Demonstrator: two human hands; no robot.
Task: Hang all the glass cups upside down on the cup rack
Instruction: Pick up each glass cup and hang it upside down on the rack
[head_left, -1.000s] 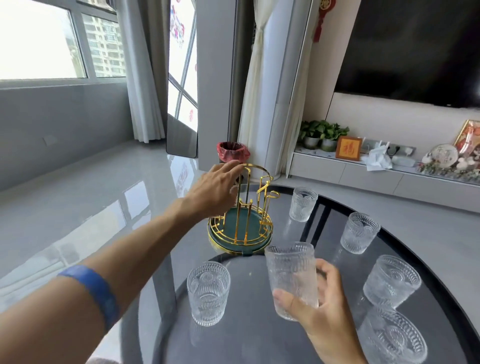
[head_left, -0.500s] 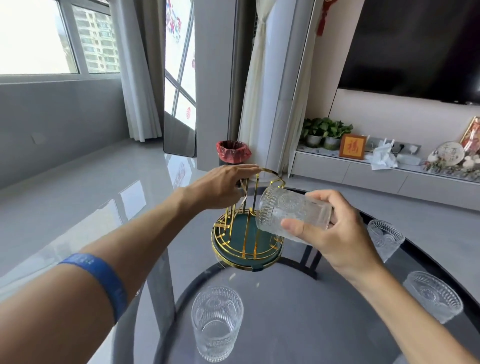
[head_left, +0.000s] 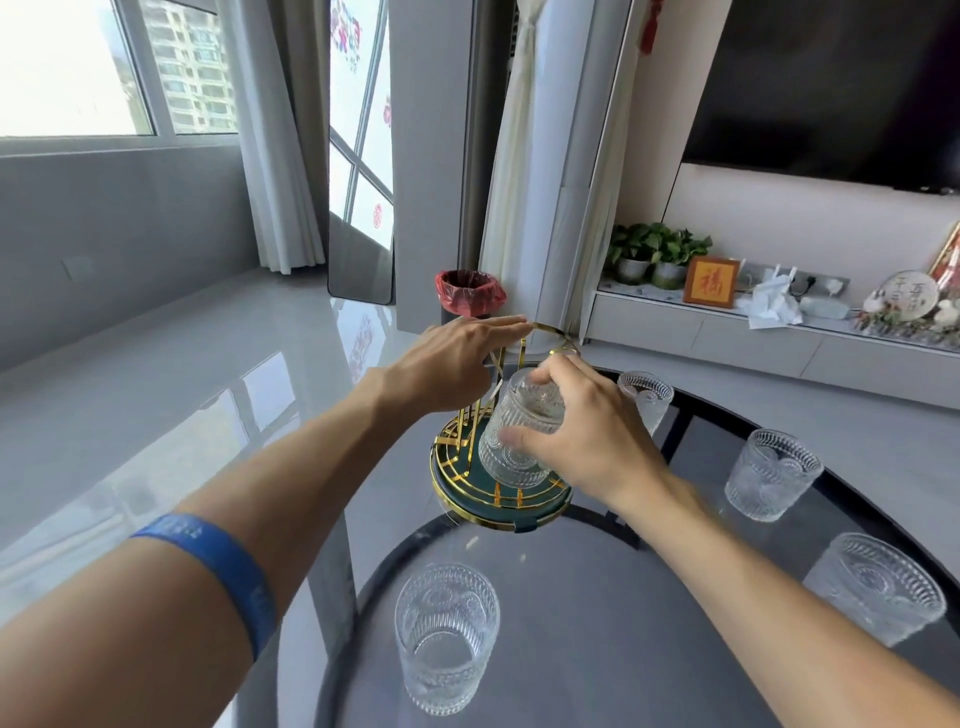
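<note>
**Cup inverted over rack**

My right hand (head_left: 587, 441) grips a glass cup (head_left: 522, 441) by its side, mouth down, over the green tray of the gold rack (head_left: 498, 499). Whether a peg is inside the cup, I cannot tell. My left hand (head_left: 447, 369) rests fingers on the rack's top ring, not clenched. Four other cups stand upright on the dark table (head_left: 623, 649); nearest one (head_left: 444, 636) sits well apart from the rack.
</note>
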